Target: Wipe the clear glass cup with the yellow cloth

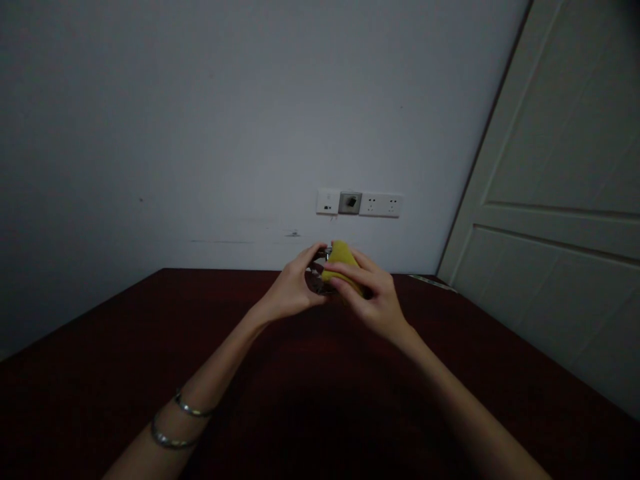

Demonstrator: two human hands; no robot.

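In the middle of the head view, my left hand (290,290) curves its thumb and fingers around a see-through, shiny glass (316,281). A yellow cloth (342,255) is pinched in my right hand (378,297) and lies against the right side of the glass. Both hands are held close together above the far part of the dark red table. Part of the glass is hidden behind the cloth and fingers, so its full shape does not show. Two silvery bangles (173,440) circle my left forearm.
The dark red table (310,373) reaches back to a pale wall (240,133). Sockets and a switch panel (380,205) are on the wall behind the hands. A panelled white door (560,200) stands along the right side. A thin strip (434,283) lies at the table's far right edge.
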